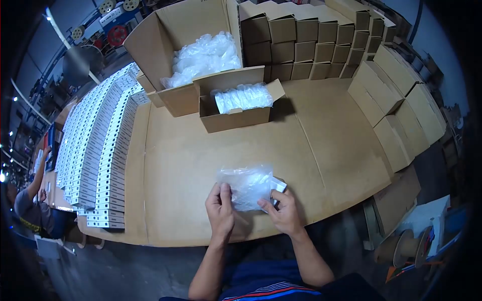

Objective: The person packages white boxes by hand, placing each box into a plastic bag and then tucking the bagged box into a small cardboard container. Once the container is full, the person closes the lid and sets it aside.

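Note:
Near the front edge of the cardboard-covered table, my left hand [221,208] pinches the left side of a clear plastic bubble bag [246,185]. My right hand [282,210] grips a small white box [279,184], which sticks out at the bag's right side; the rest of the box is hidden behind the bag and fingers. Farther back stands an open brown carton [236,121] with a row of bubble-bagged items [244,98] packed inside.
Behind that carton, a larger open box [175,103] holds a heap of clear bubble bags [206,57]. Stacked white boxes [95,150] line the left side. Brown cartons [306,45] are piled at the back, with more cartons [396,105] on the right. A seated person [37,200] is at far left.

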A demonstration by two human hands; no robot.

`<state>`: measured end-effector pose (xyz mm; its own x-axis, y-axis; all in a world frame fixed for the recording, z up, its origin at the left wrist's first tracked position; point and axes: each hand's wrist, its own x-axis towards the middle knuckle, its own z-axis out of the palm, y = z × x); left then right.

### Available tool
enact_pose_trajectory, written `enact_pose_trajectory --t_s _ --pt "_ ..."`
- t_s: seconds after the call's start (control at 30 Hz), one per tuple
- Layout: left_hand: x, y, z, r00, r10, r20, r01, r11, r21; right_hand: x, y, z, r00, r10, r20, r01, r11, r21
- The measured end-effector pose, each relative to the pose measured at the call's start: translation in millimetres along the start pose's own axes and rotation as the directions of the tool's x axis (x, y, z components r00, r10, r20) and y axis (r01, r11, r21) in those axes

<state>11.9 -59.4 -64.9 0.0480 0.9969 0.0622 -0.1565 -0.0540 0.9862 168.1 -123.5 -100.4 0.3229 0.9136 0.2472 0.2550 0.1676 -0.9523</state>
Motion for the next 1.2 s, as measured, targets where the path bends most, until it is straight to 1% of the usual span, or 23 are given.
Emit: enact_pose_trajectory --t_s 0.03,0.13,0.23,0.33,0.37,0.4,0.47,0.5,0.53,0.57,0.6,0.63,0.73,0.83,0.9,0.93,0.97,1.0,1.03,1.13,1.17,1.2 --pt "0.6 1.9 0.7 0.999 -0.004 -0.041 0.003 1.000 -0.017 1.4 -0.9 -1.2 0.997 -0.071 -0.015 0.071 0.997 0.026" --pt "-1.8 1.5 3.5 0.987 0.117 -0.109 -0.113 0.993 0.041 5.2 -9.2 0.8 0.998 -0.057 -0.032 0.058 0.997 0.055" --pt "-7.9 -5.5 1.3 0.991 0.129 -0.046 -0.128 0.991 0.036 5.5 -9.4 3.3 0.997 0.071 -0.024 -0.067 0.986 0.154" --pt "-4.4 -6.8 -5.5 0.984 0.160 -0.077 -0.162 0.987 -0.012 3.5 -2.4 6.0 0.996 0.017 -0.084 -0.010 0.997 0.082" --pt "-1.7 -8.3 -9.8 0.980 0.171 -0.103 -0.168 0.985 0.039 3.1 -3.7 6.1 0.994 0.012 -0.111 -0.006 0.998 0.055" --pt "0.4 -7.3 -11.9 0.945 0.301 -0.129 -0.290 0.952 0.098 3.0 -9.0 5.9 0.990 0.007 -0.139 -0.003 1.000 0.028" --pt "5.6 -4.6 -14.3 0.824 0.544 -0.156 -0.508 0.833 0.220 4.5 -11.0 4.4 0.984 -0.029 -0.177 0.029 1.000 -0.002" --pt "4.4 5.3 -18.0 0.750 0.656 -0.092 -0.593 0.726 0.348 5.3 -10.1 4.0 0.981 -0.057 -0.188 0.057 0.998 -0.003" --pt "2.9 18.4 -18.7 0.709 0.702 0.074 -0.645 0.602 0.470 6.2 -9.6 4.3 0.977 -0.085 -0.197 0.086 0.996 -0.003" --pt "2.7 33.6 -17.7 0.661 0.710 0.241 -0.691 0.452 0.564 6.3 -13.8 4.2 0.981 -0.055 -0.186 0.056 0.998 -0.003" --pt "3.0 46.3 -16.2 0.611 0.681 0.404 -0.728 0.284 0.624 5.8 -22.4 3.3 0.984 -0.025 -0.175 0.025 1.000 -0.003" --pt "2.4 53.3 -8.2 0.631 0.665 0.399 -0.728 0.330 0.601 5.8 -29.0 2.7 0.986 0.005 -0.165 -0.005 1.000 -0.003" --pt "8.9 54.5 1.8 0.642 0.556 0.528 -0.742 0.276 0.612 9.5 -36.7 0.7 0.979 -0.150 -0.140 0.130 0.981 -0.144" --pt "12.7 58.7 4.5 0.660 0.470 0.586 -0.750 0.369 0.549 11.5 -47.4 -6.8 0.978 -0.208 -0.028 0.196 0.954 -0.226" --pt "14.7 68.7 6.7 0.665 0.438 0.605 -0.745 0.453 0.491 13.3 -50.5 -15.5 0.972 -0.219 0.080 0.232 0.945 -0.232" --pt "15.7 68.1 3.8 0.681 0.376 0.629 -0.725 0.468 0.506 13.4 -52.0 -19.9 0.965 -0.224 0.137 0.251 0.940 -0.231" --pt "17.6 66.9 -1.0 0.694 0.312 0.649 -0.704 0.481 0.522 12.6 -55.0 -23.5 0.969 -0.159 0.188 0.199 0.955 -0.219" --pt "19.3 66.6 -5.1 0.703 0.249 0.666 -0.684 0.492 0.538 12.0 -55.1 -25.4 0.968 -0.142 0.209 0.188 0.957 -0.220" --pt "22.1 67.7 -6.8 0.694 0.240 0.679 -0.688 0.501 0.525 12.1 -55.1 -27.1 0.965 -0.126 0.229 0.178 0.959 -0.222" --pt "26.8 70.8 -9.6 0.755 0.209 0.621 -0.625 0.513 0.588 10.2 -52.0 -32.9 0.958 -0.078 0.274 0.142 0.965 -0.221" --pt "29.5 67.6 -13.1 0.773 0.171 0.611 -0.603 0.498 0.623 9.4 -50.6 -34.2 0.955 -0.062 0.290 0.129 0.968 -0.217" --pt "33.4 62.4 -14.0 0.780 0.250 0.574 -0.602 0.549 0.579 9.9 -50.1 -35.4 0.952 -0.059 0.300 0.124 0.971 -0.204"
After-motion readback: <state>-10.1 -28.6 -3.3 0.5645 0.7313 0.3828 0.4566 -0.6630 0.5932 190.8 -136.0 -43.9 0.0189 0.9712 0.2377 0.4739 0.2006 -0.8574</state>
